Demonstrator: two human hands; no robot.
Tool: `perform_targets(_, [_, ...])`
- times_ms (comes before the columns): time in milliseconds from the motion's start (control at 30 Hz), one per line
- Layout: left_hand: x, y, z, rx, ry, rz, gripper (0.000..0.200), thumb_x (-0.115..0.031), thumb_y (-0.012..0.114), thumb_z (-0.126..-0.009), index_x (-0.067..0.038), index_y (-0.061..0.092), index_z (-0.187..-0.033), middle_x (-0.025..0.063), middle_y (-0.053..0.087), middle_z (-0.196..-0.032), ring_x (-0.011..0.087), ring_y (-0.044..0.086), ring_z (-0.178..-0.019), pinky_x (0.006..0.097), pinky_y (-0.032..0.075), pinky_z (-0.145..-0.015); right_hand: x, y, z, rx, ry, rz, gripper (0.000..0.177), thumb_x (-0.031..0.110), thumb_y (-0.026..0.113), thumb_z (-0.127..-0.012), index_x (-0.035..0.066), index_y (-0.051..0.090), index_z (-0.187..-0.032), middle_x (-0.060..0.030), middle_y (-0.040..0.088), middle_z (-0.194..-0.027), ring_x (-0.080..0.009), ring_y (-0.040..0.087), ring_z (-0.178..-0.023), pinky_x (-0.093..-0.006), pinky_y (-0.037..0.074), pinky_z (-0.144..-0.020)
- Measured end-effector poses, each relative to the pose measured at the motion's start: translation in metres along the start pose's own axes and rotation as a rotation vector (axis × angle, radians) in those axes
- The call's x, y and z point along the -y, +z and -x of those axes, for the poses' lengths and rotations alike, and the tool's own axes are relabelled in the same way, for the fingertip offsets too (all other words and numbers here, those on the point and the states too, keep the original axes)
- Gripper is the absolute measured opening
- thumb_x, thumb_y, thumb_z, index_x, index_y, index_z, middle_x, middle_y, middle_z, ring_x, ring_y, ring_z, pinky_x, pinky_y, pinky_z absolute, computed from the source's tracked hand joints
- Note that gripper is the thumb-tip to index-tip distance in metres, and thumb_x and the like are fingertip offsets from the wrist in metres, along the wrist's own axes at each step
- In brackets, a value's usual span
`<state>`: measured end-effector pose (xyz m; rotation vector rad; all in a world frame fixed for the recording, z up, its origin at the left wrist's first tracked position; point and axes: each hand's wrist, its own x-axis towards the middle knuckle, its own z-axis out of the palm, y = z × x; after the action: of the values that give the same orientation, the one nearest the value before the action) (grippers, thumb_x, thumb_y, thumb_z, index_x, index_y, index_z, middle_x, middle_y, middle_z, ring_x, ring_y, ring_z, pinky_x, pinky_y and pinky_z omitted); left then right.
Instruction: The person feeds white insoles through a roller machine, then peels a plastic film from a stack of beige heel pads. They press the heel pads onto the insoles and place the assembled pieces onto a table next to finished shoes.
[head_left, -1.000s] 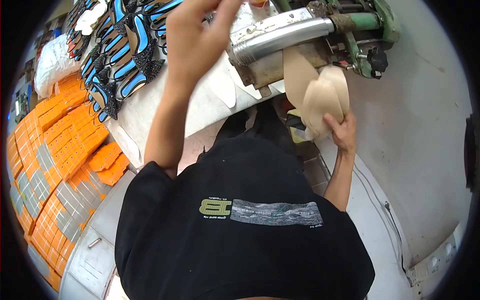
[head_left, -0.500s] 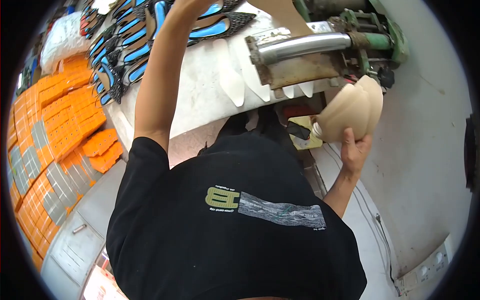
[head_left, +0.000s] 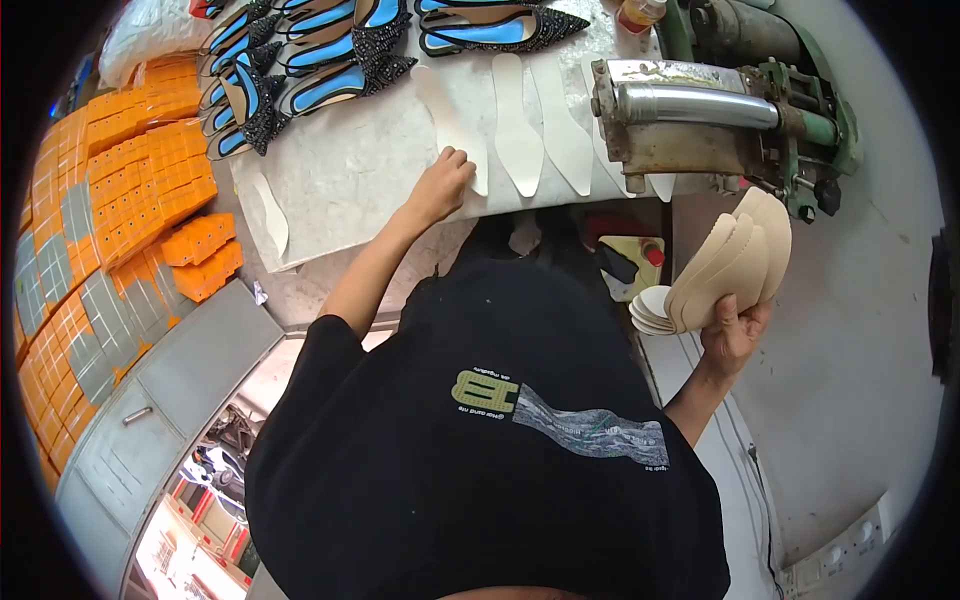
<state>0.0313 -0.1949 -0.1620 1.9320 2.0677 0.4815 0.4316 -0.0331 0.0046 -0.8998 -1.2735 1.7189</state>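
The left hand (head_left: pixel 440 188) rests with curled fingers on the white table (head_left: pixel 350 170), touching the nearest of three pale insoles (head_left: pixel 518 130) laid side by side beside one roller machine (head_left: pixel 700 105), its grip unclear, while the right hand (head_left: pixel 735 335) clasps one fanned stack of beige insoles (head_left: pixel 735 260) below the machine.

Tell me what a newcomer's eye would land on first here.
The fanned stack of beige shoe insoles gripped in the right hand, below the green metal roller machine, stands out first. Next come the black pointed shoes with bright blue linings at the far edge of the pale table and the orange cartons massed at left. The left hand touches a white insole cutout on it.
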Motion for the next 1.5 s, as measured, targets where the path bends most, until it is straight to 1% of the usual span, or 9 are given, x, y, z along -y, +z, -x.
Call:
perform_targets(400, [-0.007, -0.01, 0.013, 0.28, 0.121, 0.101, 0.012, -0.004, 0.057, -0.078, -0.003, 0.062, -0.089, 0.0085, 0.054, -0.084, 0.0302, 0.051, -0.086, 0.0345, 0.048, -0.072, 0.001, 0.026, 0.01, 0.096, 0.0, -0.078, 0.055, 0.001, 0.066, -0.084, 0.004, 0.047, -0.135, -0.013, 0.06, -0.124, -0.0218, 0.06, -0.107, -0.0285, 0.046, -0.093])
perform_targets(500, [-0.079, -0.086, -0.014, 0.276, -0.15, 0.346, 0.02, -0.01, 0.058, -0.086, -0.002, 0.065, -0.103, 0.0102, 0.062, -0.092, 0.03, 0.059, -0.087, 0.0333, 0.051, -0.077, 0.004, 0.029, 0.019, 0.069, 0.021, -0.057, 0.058, -0.002, 0.068, -0.079, 0.003, 0.048, -0.134, -0.0131, 0.062, -0.121, -0.0223, 0.062, -0.104, -0.0293, 0.047, -0.092])
perform_targets(567, [-0.145, -0.131, -0.047, 0.171, -0.511, 1.506, 0.026, -0.014, 0.054, -0.095, 0.002, 0.064, -0.114, 0.0152, 0.065, -0.107, 0.0261, 0.065, -0.085, 0.0332, 0.053, -0.081, 0.006, 0.04, 0.021, 0.115, 0.18, -0.113, 0.06, -0.001, 0.078, -0.068, 0.001, 0.057, -0.124, -0.0121, 0.065, -0.113, -0.0216, 0.063, -0.095, -0.0279, 0.047, -0.088])
perform_targets(633, [-0.191, -0.155, -0.075, 0.207, -0.289, 1.864, 0.031, -0.017, 0.057, -0.096, 0.001, 0.06, -0.121, 0.0189, 0.065, -0.111, 0.0223, 0.065, -0.095, 0.0326, 0.055, -0.086, 0.005, 0.06, 0.011, 0.177, 0.08, -0.179, 0.058, -0.005, 0.077, -0.065, 0.001, 0.06, -0.12, -0.0116, 0.067, -0.108, -0.0226, 0.064, -0.093, -0.0287, 0.049, -0.085])
perform_targets(733, [-0.192, -0.159, -0.095, 0.49, -0.122, 1.747, 0.026, -0.013, 0.06, -0.094, 0.001, 0.065, -0.115, 0.0173, 0.065, -0.108, 0.0205, 0.065, -0.093, 0.0288, 0.054, -0.082, 0.015, 0.062, 0.012, 0.242, 0.083, -0.186, 0.068, 0.002, 0.079, -0.059, 0.007, 0.06, -0.124, -0.0115, 0.067, -0.114, -0.024, 0.064, -0.101, -0.0339, 0.05, -0.09])
perform_targets(933, [-0.219, -0.151, -0.104, 0.494, -0.232, 1.908, 0.023, -0.014, 0.063, -0.092, 0.0, 0.068, -0.11, 0.0167, 0.065, -0.106, 0.0188, 0.063, -0.092, 0.0268, 0.05, -0.08, 0.014, 0.05, 0.015, 0.327, 0.044, -0.231, 0.065, 0.002, 0.079, -0.057, 0.008, 0.063, -0.12, -0.0115, 0.066, -0.115, -0.0249, 0.065, -0.1, -0.0345, 0.05, -0.09])
perform_targets(1067, [-0.231, -0.13, -0.112, 0.275, 0.211, 1.895, 0.023, -0.019, 0.067, -0.088, -0.001, 0.067, -0.103, 0.0184, 0.062, -0.11, 0.0262, 0.06, -0.091, 0.035, 0.05, -0.078, 0.017, 0.049, 0.02, 0.223, 0.104, -0.259, 0.058, 0.004, 0.078, -0.058, 0.008, 0.066, -0.114, -0.0113, 0.068, -0.111, -0.0246, 0.065, -0.099, -0.0341, 0.051, -0.089])
perform_targets(1133, [-0.231, -0.131, -0.113, 0.332, 0.173, 1.969, 0.022, -0.019, 0.067, -0.087, -0.001, 0.067, -0.1, 0.0181, 0.062, -0.108, 0.027, 0.06, -0.092, 0.0357, 0.05, -0.078, 0.023, 0.049, 0.018, 0.292, 0.153, -0.358, 0.05, -0.007, 0.071, -0.069, 0.002, 0.062, -0.117, -0.0151, 0.067, -0.106, -0.0245, 0.065, -0.088, -0.0309, 0.051, -0.079])
perform_targets(1500, [-0.239, -0.114, -0.122, 0.529, 0.032, 2.401, 0.021, -0.001, 0.073, -0.076, -0.001, 0.061, -0.094, 0.0158, 0.061, -0.102, 0.0266, 0.061, -0.089, 0.0337, 0.051, -0.08, 0.04, 0.048, -0.002, 0.547, -0.142, -0.16, 0.05, -0.003, 0.07, -0.063, 0.01, 0.067, -0.111, -0.0212, 0.064, -0.11, -0.0317, 0.062, -0.084, -0.0374, 0.05, -0.078])
